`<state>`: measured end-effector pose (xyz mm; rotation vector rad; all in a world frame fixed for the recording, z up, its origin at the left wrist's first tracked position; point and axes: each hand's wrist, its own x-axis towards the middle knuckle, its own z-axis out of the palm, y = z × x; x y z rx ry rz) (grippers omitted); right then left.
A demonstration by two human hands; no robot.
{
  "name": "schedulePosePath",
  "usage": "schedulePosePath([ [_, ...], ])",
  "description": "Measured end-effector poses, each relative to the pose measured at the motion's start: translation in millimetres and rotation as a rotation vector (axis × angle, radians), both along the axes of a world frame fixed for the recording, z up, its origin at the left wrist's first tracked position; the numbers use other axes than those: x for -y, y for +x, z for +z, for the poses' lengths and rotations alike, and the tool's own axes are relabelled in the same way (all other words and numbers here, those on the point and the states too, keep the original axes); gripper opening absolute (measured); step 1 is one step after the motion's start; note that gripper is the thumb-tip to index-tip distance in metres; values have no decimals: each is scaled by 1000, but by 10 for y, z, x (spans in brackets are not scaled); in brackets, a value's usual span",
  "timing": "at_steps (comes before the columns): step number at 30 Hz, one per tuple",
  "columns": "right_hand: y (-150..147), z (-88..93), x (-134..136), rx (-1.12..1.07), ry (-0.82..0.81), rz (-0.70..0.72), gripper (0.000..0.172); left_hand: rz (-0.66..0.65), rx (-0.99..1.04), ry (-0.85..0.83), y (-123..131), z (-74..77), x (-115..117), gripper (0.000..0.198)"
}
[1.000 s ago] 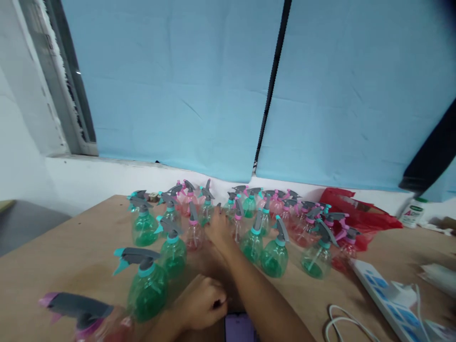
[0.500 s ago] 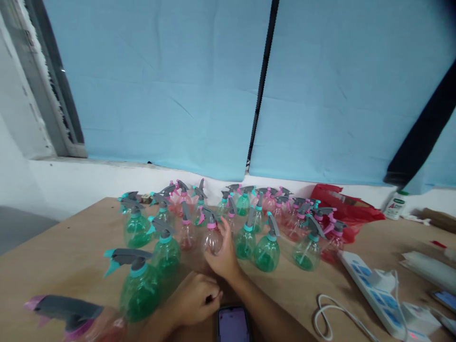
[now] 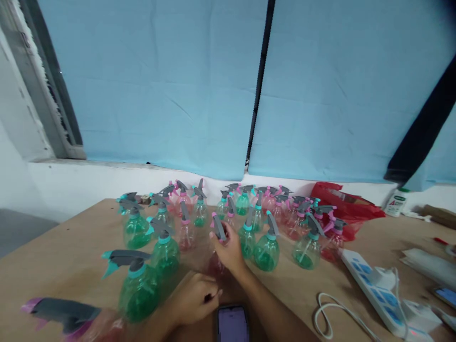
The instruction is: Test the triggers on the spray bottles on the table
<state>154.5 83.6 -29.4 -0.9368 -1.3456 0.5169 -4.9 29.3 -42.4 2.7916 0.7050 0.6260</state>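
Observation:
My right hand (image 3: 230, 247) is wrapped round the neck of a pink spray bottle (image 3: 216, 263), just under its grey trigger head. The fingers and palm cover part of that bottle. Curled into a loose fist, my left hand (image 3: 195, 292) rests low over the table, apart from the held bottle, with nothing visible in it. Left of it stands a green spray bottle (image 3: 138, 294) with a grey and turquoise head. Another green spray bottle (image 3: 267, 251) stands to the right of my right hand. A phone (image 3: 232, 325) lies between my forearms.
Several more green and pink spray bottles stand towards the wall, one pink spray bottle (image 3: 96, 325) at the near left. To the right are a red plastic bag (image 3: 347, 206), a white bottle (image 3: 396, 203), a power strip (image 3: 374, 292) with plugs, and a white cable (image 3: 320, 313).
My right hand has moved from the pink bottle's body up to its neck. The bottle's head has turned and come nearer. The left hand has hardly moved.

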Motion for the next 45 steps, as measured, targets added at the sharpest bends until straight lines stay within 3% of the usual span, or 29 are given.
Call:
schedulePosePath([
  [4,126,112,-86,-16,-29,99,29,-2,4,-4,-4,14,5,36],
  [8,231,211,-138,-31,-161,444,33,-12,14,-14,-4,37,9,37],
  [10,257,236,-151,-60,-250,543,32,-15,15,-23,-6,40,0,37],
  [16,263,243,-153,-224,-338,557,19,-6,11,-31,-19,1,-28,37],
  [23,321,369,-104,-112,-245,632,30,-9,2,-24,-13,-5,-33,37],
  [29,293,332,-119,-176,-324,599,13,-3,-3,-28,-12,16,-42,38],
  [36,320,369,-100,-105,-243,615,28,-11,-2,-8,-18,1,-25,38],
  [42,296,332,-106,-217,-332,553,16,-12,11,-2,-5,6,-21,41],
  [45,303,328,-113,-170,-320,544,21,-12,-3,-6,-2,27,-12,41],
])
